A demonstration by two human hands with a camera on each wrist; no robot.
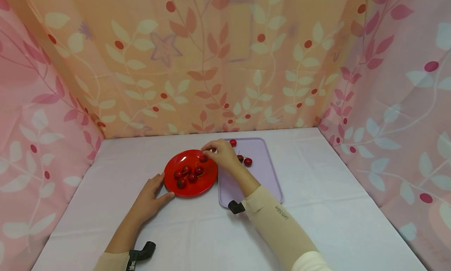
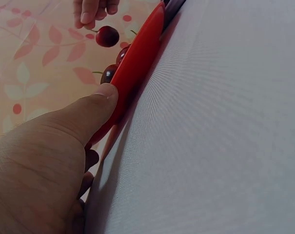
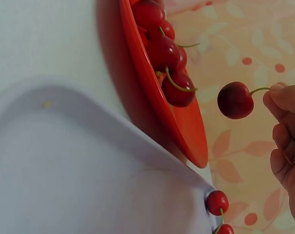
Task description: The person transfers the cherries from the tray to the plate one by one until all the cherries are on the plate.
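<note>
My right hand (image 1: 224, 157) pinches a round, dark-red cherry (image 3: 235, 100) by its green stem (image 3: 259, 89) above the shiny, round red plate (image 1: 201, 188). My left hand (image 1: 149, 200), thumb and fingers spread wide, touches the plate's rim.

I can see a dark red cherry (image 3: 235, 100) hanging by its green stem (image 3: 260, 89) from the right hand (image 1: 223, 155), clear above the round, glossy red plate (image 1: 208, 181). The left hand (image 1: 151, 198) touches the plate's rim. A cluster of stemmed cherries (image 1: 192, 177) sits on it; just beside, the lilac tray (image 1: 260, 179) bears a few more cherries (image 1: 248, 161) toward its far end.
</note>
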